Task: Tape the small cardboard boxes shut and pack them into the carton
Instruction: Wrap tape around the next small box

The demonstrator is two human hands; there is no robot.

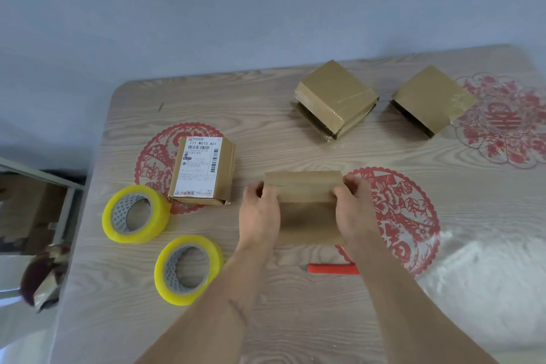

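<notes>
Box held at both ends, flaps closing, no tape on it yet.

Your left hand and right hand each curl round one end of the plain cardboard box, which stands on the table at centre. Press both top flaps flush and level before you reach for tape; a gap will likely lift the seal. The nearer tape roll lies left of this box and toward you, a second tape roll left again, the red cutter just on your side. A labelled box stands beyond the rolls; two taped boxes sit far side. No carton identifiable on the table.
</notes>
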